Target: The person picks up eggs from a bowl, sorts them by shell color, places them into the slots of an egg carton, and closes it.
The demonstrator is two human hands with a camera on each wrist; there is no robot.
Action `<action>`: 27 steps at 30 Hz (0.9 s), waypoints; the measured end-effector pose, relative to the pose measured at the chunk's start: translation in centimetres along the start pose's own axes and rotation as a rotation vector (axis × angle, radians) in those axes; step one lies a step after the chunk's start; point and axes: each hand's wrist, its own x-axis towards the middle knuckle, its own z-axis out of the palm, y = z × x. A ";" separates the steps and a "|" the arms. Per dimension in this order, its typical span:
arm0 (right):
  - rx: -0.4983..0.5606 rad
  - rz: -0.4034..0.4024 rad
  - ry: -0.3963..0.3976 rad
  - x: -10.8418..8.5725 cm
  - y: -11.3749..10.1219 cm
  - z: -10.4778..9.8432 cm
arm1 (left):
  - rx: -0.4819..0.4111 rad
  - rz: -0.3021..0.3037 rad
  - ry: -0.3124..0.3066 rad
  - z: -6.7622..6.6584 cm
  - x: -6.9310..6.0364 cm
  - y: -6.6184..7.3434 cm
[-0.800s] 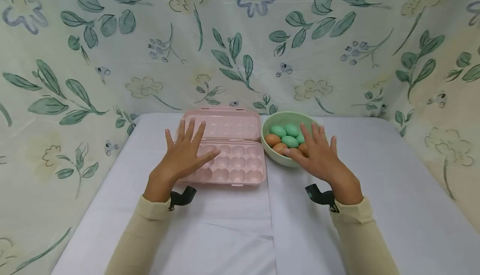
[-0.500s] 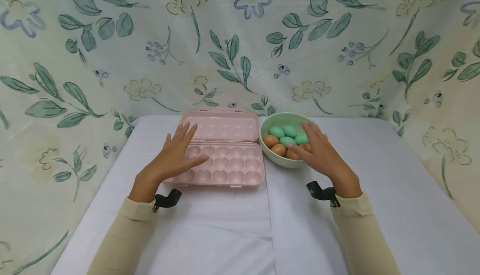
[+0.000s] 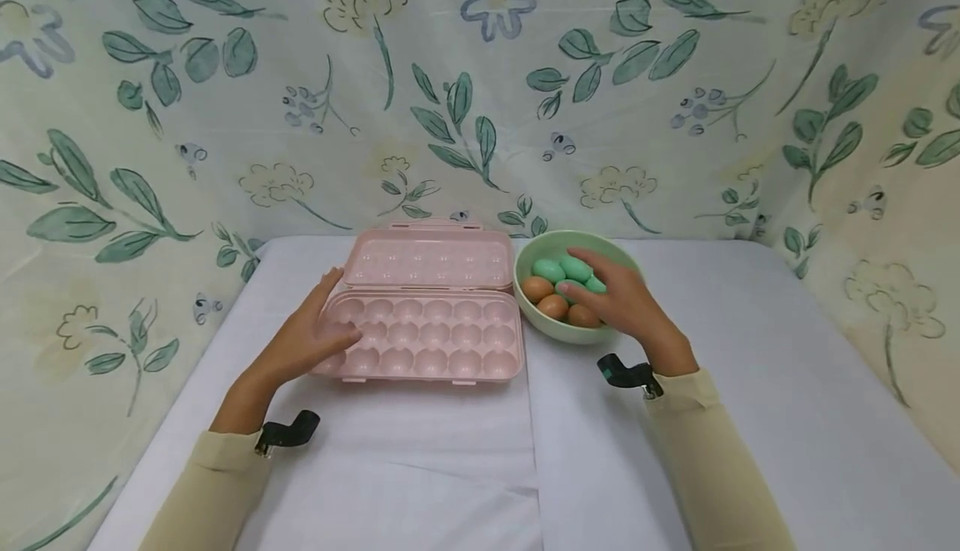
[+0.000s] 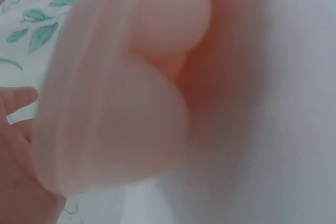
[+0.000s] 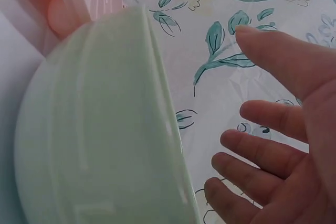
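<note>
Left hand point(image 3: 300, 338): now sitting lower and farther left than in the earlier frames, at the carton's left end; fingers lying close together, thumb standing apart and reaching over the end cups. Contact: cannot tell.

Right hand point(image 3: 622, 297): dipping nearer the bowl's contents, fingers bending more than before; thumb and fingers standing well apart, gripping nothing. Contact with eggs: cannot tell.

Egg carton point(image 3: 435, 334), pink, lid point(image 3: 431, 257) opened back: lying just right of the left hand.

Bowl point(image 3: 566, 334), pale green: standing under the right hand, holding green eggs point(image 3: 548, 270) and brown eggs point(image 3: 553, 307).

Left wrist view only: the carton's rounded cup undersides point(image 4: 136, 119) are showing beside the left hand. Right wrist view: separate fingers point(image 5: 262, 153) are showing, with a gap dividing them from the bowl's rim.
</note>
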 end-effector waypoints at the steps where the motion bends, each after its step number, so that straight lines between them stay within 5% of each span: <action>1: 0.012 -0.006 -0.006 0.1 0.0 0.2 | -0.025 -0.003 0.002 0.0 -0.2 -0.4; 7: 0.063 -0.057 -0.047 0.5 0.4 1.7 | -0.158 0.000 -0.024 0.6 -1.5 -2.6; 19: 0.089 -0.018 -0.106 1.1 1.7 2.9 | -0.221 -0.001 -0.052 1.8 -1.7 -4.4; 27: 0.048 -0.037 -0.110 1.2 1.6 3.4 | -0.246 0.066 -0.049 2.0 -2.2 -5.5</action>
